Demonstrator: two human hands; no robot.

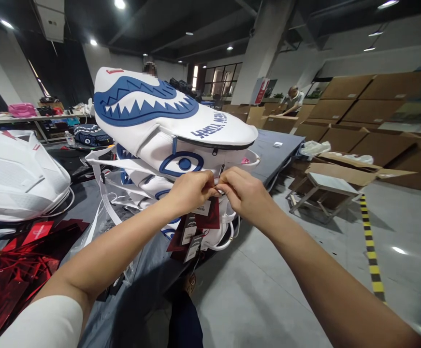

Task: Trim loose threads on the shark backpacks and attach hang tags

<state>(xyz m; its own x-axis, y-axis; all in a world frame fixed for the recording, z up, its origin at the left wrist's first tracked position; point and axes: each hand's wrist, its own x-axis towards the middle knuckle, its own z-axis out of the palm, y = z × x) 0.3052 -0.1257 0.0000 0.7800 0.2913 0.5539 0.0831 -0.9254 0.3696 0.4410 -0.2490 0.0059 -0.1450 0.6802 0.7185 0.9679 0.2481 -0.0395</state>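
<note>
Both hands are up at the front edge of the white backpack with the blue shark-mouth print, which lies on top of a stack of the same bags on the dark grey counter. The left hand has its grip pinched together on something small just under the bag's zip line, and the right hand meets it fingertip to fingertip, its grip pinched there too; what sits between the fingers is too small to make out. Hanging just below the hands is a bundle of dark red hang tags with white labels, touching the left hand. Off to the left lies another white moulded backpack, with glossy red tag sheets spread before it. Far right, flat brown cardboard cartons are stacked, and another person is bent over boxes.
</note>
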